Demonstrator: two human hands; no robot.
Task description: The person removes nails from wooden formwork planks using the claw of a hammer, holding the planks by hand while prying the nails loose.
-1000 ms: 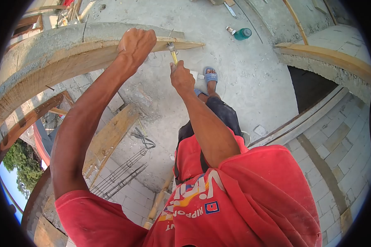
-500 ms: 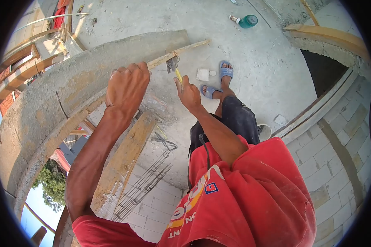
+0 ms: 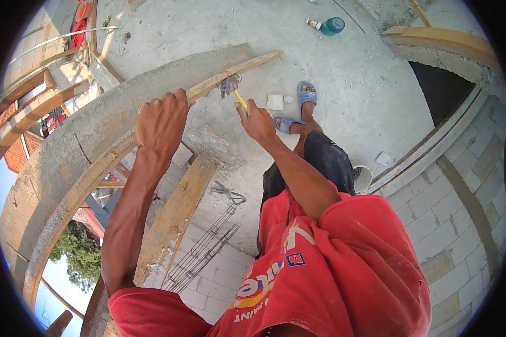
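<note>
Left hand [image 3: 163, 122] on the wooden board [image 3: 208, 86] — right hand [image 3: 257, 121] on the hammer [image 3: 240, 100].
The wooden board bends round from about eight o'clock to a tip just past twelve, along the big concrete slab [image 3: 104, 123]. At ten o'clock, the left hand is curled tight over the wooden board; its fingertips are hidden. At twelve, the right hand is wrapped snugly round the yellow handle, with the hammer's head up at the wooden board. A second ago, the left hand looked closer to the hammer's head — now more wood shows between them, so I think there is more room to work there. At three o'clock, a bucket [image 3: 367, 178] has something dark in it. At one, there's a blue-green bottle [image 3: 333, 26]; I can't tell what's inside.
</note>
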